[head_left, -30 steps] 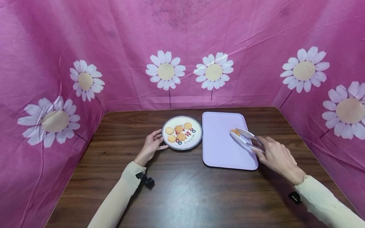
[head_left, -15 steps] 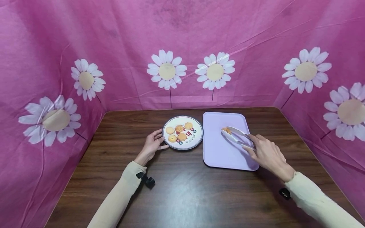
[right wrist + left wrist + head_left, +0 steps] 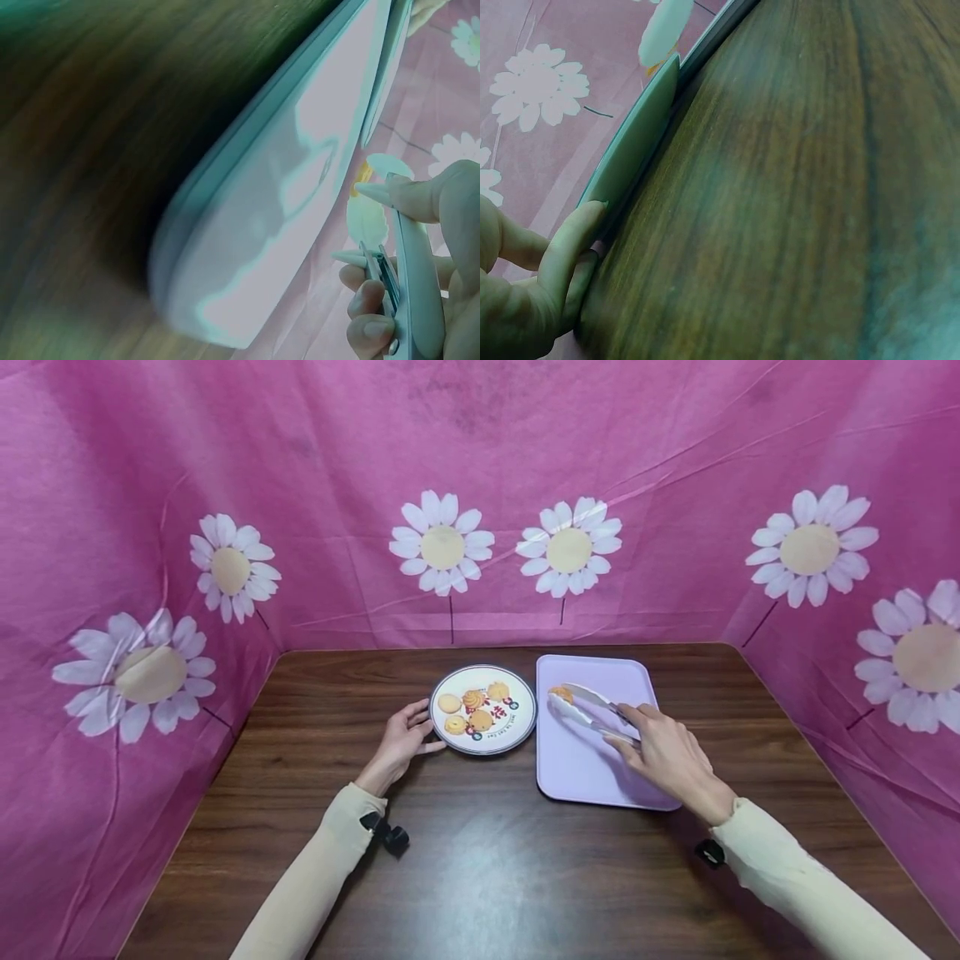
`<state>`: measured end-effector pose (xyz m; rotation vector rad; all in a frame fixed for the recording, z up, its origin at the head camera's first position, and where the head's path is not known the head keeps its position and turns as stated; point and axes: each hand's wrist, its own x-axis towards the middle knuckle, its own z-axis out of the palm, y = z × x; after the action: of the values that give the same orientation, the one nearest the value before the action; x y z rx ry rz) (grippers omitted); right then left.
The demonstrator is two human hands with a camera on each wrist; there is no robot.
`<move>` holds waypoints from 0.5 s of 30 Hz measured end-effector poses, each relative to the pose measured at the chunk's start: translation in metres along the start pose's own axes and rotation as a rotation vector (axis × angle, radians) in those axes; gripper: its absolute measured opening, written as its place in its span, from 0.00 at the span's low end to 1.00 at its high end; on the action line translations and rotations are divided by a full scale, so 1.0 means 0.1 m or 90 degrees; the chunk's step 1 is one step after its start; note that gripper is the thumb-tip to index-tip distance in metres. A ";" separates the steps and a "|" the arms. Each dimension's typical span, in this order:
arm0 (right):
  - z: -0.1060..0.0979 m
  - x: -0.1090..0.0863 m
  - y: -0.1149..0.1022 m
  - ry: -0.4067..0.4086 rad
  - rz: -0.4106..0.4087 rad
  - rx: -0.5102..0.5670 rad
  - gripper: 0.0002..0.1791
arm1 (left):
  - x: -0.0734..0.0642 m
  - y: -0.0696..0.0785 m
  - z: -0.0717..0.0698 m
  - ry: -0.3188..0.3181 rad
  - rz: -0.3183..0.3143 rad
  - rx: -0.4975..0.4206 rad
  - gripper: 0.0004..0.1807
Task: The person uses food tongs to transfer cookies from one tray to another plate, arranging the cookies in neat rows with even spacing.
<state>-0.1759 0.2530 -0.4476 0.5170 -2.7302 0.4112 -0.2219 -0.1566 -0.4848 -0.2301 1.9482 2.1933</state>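
Observation:
My left hand (image 3: 401,745) holds the left rim of a round white plate (image 3: 467,676) with a dark edge line, thumb along its near side. Several golden cookies (image 3: 481,720) lie on the plate. In my right hand (image 3: 669,757) is a pair of metal tongs (image 3: 594,724) with pale tips, gripped by the handles. An orange-brown cookie (image 3: 560,694) sits between the tong tips, over the left part of the lilac tray (image 3: 581,777). The right wrist view shows the thumb on one arm of the tongs (image 3: 420,277) and curled fingers round the other.
Plate and tray stand side by side on a dark wooden table (image 3: 465,852), tray at the right. A pink cloth (image 3: 487,443) with white daisies rises behind the table and along both sides. Each sleeve carries a small black camera (image 3: 390,835).
My right hand has moved left with the tongs and the cookie, from the tray's right half to its left edge near the plate. The left hand keeps its place at the plate.

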 end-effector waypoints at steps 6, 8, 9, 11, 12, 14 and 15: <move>0.08 0.12 -0.12 0.002 -0.033 0.017 0.30 | 0.01 -0.01 0.00 0.005 -0.003 -0.001 0.31; 0.10 0.15 -0.16 0.005 -0.044 0.021 0.30 | 0.01 -0.01 0.00 0.007 -0.003 -0.001 0.31; 0.12 0.16 -0.18 0.007 -0.048 0.024 0.30 | 0.01 -0.01 0.00 0.009 -0.003 -0.001 0.31; 0.14 0.18 -0.21 0.009 -0.056 0.026 0.30 | 0.00 0.00 0.01 0.011 -0.004 -0.001 0.31; 0.16 0.19 -0.22 0.009 -0.059 0.026 0.30 | 0.00 0.00 0.01 0.011 -0.003 -0.002 0.31; 0.18 0.21 -0.26 0.003 -0.060 0.029 0.30 | 0.00 -0.01 0.01 0.011 -0.002 -0.002 0.31; 0.19 0.22 -0.27 -0.002 -0.061 0.028 0.30 | 0.01 -0.01 0.01 0.011 -0.003 -0.002 0.31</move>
<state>-0.1894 0.2161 -0.4510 0.6576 -2.6917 0.4464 -0.2222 -0.1557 -0.4853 -0.2551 1.9514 2.1988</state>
